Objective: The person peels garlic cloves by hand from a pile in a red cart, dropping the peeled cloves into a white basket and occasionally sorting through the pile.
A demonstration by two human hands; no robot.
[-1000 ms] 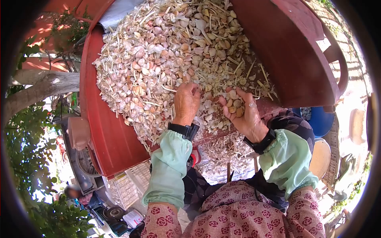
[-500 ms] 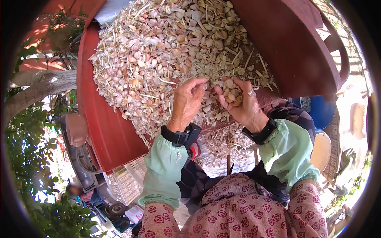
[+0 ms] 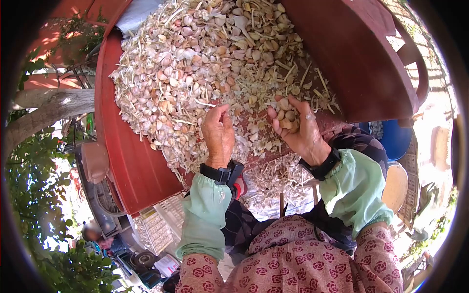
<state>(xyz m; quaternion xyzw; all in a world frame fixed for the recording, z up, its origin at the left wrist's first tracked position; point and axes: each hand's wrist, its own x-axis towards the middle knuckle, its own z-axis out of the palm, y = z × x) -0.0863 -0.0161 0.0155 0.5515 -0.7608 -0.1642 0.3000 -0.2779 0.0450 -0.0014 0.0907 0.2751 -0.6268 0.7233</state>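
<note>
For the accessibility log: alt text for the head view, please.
The right hand cups garlic cloves while the left hand touches a pile of cloves and husks in a red tub.

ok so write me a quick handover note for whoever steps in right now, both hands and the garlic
Left hand: fingers curled down on the garlic pile, back to the camera; cannot tell if it holds anything.
Right hand: cupped palm-up, holding a small handful of cloves.
The pile fills the red tub, mixed with stalks and skins.
Done: one handful picked out.
Left: most of the pile looks unsorted.
</note>
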